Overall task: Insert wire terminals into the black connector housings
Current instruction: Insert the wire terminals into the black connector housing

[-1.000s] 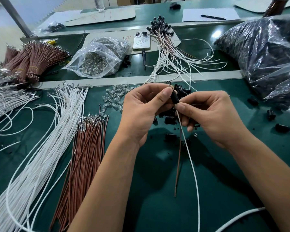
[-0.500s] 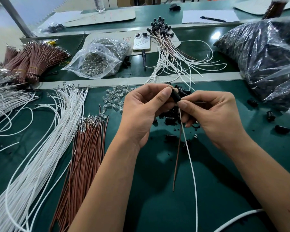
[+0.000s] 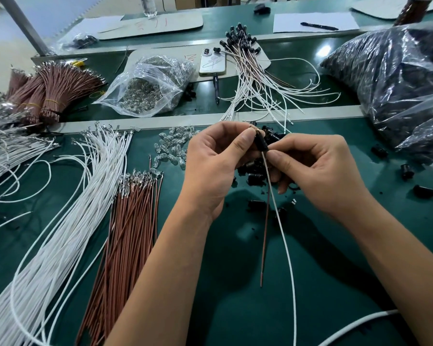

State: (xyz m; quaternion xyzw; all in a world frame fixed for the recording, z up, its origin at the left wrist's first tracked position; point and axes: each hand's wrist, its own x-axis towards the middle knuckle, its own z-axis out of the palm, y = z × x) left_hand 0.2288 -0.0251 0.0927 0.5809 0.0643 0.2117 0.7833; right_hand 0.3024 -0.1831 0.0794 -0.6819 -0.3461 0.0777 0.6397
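Note:
My left hand (image 3: 215,166) pinches a small black connector housing (image 3: 261,144) between thumb and fingers, above the green mat. My right hand (image 3: 318,173) pinches the wires just below the housing. A white wire (image 3: 286,245) and a brown wire (image 3: 265,236) hang down from the housing toward me. Loose black housings (image 3: 254,178) lie under my hands, partly hidden. A fan of white terminal wires (image 3: 68,208) and a bundle of brown terminal wires (image 3: 128,221) lie to the left.
Finished wire assemblies (image 3: 255,76) lie behind, by a phone (image 3: 212,62). A clear bag of small parts (image 3: 150,86) sits at back left, a big bag of black parts (image 3: 395,83) at right. Clear bulbs (image 3: 173,146) are scattered near my left hand. Tied brown wire bundles (image 3: 48,93) lie at far left.
Both hands have lifted slightly away from me with the housing. My right thumb and finger have shifted along the wires at the housing's lower end.

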